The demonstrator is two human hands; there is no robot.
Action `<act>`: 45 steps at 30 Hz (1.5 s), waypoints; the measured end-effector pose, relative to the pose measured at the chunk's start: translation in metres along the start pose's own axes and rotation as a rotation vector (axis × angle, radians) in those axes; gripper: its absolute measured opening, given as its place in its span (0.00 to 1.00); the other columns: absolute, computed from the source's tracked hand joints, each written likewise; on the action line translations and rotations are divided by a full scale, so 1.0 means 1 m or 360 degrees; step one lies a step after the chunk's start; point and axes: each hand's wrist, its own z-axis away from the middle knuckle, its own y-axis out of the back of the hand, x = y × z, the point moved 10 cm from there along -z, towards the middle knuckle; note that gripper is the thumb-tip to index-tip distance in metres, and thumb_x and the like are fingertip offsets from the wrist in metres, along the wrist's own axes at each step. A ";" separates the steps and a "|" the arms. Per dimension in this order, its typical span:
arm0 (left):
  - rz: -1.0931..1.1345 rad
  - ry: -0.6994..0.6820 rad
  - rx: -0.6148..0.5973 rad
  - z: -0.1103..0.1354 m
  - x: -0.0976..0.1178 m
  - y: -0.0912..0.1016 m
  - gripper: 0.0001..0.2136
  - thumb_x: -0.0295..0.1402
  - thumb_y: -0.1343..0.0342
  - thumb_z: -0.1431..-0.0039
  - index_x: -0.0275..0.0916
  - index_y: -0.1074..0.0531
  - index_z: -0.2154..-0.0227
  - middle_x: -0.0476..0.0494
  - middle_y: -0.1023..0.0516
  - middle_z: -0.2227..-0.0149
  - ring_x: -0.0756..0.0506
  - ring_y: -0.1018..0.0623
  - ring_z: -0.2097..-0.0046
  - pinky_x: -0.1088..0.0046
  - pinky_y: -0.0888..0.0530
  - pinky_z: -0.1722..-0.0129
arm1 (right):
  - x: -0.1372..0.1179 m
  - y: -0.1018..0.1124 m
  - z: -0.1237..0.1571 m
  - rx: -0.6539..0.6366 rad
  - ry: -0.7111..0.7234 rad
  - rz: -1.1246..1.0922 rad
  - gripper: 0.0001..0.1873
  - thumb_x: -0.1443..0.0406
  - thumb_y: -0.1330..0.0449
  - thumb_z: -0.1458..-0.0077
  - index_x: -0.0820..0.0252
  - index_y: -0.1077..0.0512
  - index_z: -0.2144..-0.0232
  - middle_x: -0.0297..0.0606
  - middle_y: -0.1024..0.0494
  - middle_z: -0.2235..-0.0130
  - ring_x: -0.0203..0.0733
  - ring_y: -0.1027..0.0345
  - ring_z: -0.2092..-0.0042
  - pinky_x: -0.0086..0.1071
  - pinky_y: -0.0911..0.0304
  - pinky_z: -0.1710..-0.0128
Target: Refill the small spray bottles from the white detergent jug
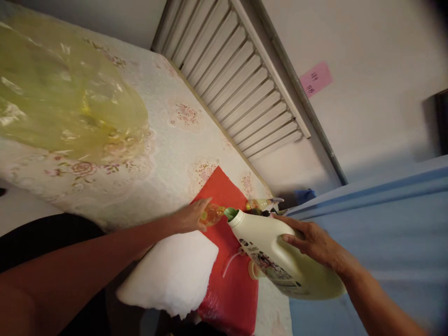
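My right hand grips a large pale cream-green jug, like a laundry detergent bottle, with a printed label. The jug is tipped to the left, its green spout close to the mouth of a small clear bottle. My left hand has its fingers wrapped round that bottle, which looks orange-yellow over the red mat. Whether liquid is flowing between them I cannot tell. A pale cap and a white pump top with a thin tube lie below the jug's neck.
Another small bottle with yellowish liquid is behind the jug. A white soft-looking piece lies near my left forearm. A yellow plastic bag rests on the flowered tablecloth. A metal rack and a blue curtain border the table.
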 end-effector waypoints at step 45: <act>-0.0115 -0.0074 0.0024 0.008 0.026 0.013 0.24 0.36 0.39 0.51 0.40 0.33 0.49 0.36 0.26 0.47 0.35 0.28 0.41 0.61 0.28 0.46 | -0.001 0.000 -0.001 -0.0018 0.0010 0.0018 0.38 0.44 0.44 0.43 0.54 0.35 0.36 0.43 0.19 0.52 0.57 0.24 0.57 0.49 0.29 0.55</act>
